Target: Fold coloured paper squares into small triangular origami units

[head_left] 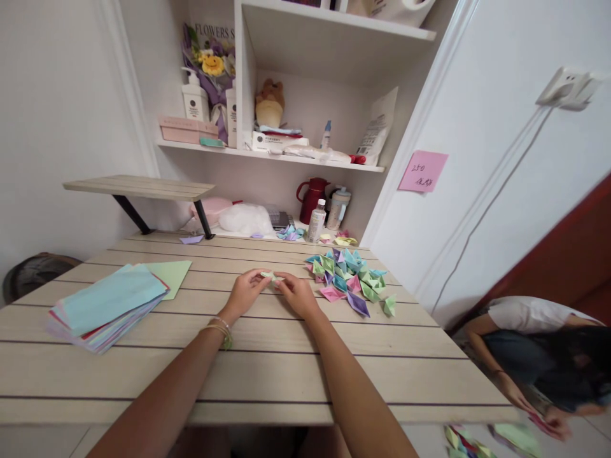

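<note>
Between my two hands, over the middle of the table, is a small pale green folded paper (271, 276). My left hand (247, 292) pinches its left end, and my right hand (296, 293) pinches its right end. Fingers cover much of the paper, so its exact shape is hard to make out. To the right of my right hand lies a heap of folded paper boats (352, 270) in green, blue, purple and pink. A stack of coloured paper sheets (114, 299), light blue on top, rests at the left, with a green sheet (174, 275) sticking out beneath.
A small raised shelf (138, 186) stands at the back left. A clear bottle (316, 221), a red jug (312, 198) and a tumbler (338, 208) stand behind the boats. At lower right, a co-worker (539, 356) crouches, holding pink paper beside more folded papers (470, 443).
</note>
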`<state>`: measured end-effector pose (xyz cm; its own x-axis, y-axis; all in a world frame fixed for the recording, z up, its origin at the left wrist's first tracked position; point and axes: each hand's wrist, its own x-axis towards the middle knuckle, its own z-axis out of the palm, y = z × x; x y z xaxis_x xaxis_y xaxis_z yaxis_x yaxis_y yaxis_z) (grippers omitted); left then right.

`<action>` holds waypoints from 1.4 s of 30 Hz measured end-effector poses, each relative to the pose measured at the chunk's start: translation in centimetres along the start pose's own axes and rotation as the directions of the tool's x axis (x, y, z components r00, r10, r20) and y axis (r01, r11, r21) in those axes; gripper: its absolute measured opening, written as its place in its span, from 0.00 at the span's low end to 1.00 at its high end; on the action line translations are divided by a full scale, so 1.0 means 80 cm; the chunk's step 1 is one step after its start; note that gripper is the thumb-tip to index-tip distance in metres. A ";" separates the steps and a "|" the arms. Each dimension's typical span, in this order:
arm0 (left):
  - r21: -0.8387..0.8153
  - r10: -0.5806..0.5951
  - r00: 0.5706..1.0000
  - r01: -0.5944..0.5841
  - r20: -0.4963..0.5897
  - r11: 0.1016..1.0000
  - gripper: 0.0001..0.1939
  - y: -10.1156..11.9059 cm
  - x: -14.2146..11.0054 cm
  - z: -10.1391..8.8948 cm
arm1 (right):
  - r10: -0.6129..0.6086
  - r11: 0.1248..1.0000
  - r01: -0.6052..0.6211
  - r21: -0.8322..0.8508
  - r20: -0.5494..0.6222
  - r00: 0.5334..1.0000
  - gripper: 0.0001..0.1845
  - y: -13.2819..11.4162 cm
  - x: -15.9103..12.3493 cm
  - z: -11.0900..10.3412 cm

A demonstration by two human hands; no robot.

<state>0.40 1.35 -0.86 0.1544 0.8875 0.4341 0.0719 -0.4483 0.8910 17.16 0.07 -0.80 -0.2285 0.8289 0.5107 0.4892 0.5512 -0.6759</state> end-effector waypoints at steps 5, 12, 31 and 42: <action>0.046 0.025 1.000 -0.025 0.006 0.999 0.16 0.000 0.000 0.001 | -0.004 0.997 0.004 -0.073 -0.005 1.000 0.16 0.001 0.000 -0.001; 0.249 0.120 0.993 -0.121 0.016 0.961 0.15 0.005 -0.002 0.003 | -0.006 0.980 0.005 -0.200 -0.005 1.000 0.15 -0.007 -0.002 -0.003; -0.168 -0.159 0.985 0.169 0.074 0.971 0.21 -0.007 0.001 0.004 | 0.075 0.986 -0.066 0.154 -0.051 0.996 0.17 0.001 0.001 0.001; 0.176 0.007 0.999 -0.014 0.037 0.984 0.10 -0.008 0.001 -0.001 | 0.043 0.985 -0.052 -0.167 -0.058 0.997 0.06 0.000 0.001 -0.004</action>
<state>0.31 1.71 -1.37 0.1912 0.8796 0.4355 0.2420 -0.4723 0.8476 17.43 0.12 -0.56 -0.1586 0.8447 0.5112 0.6340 0.4840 -0.6032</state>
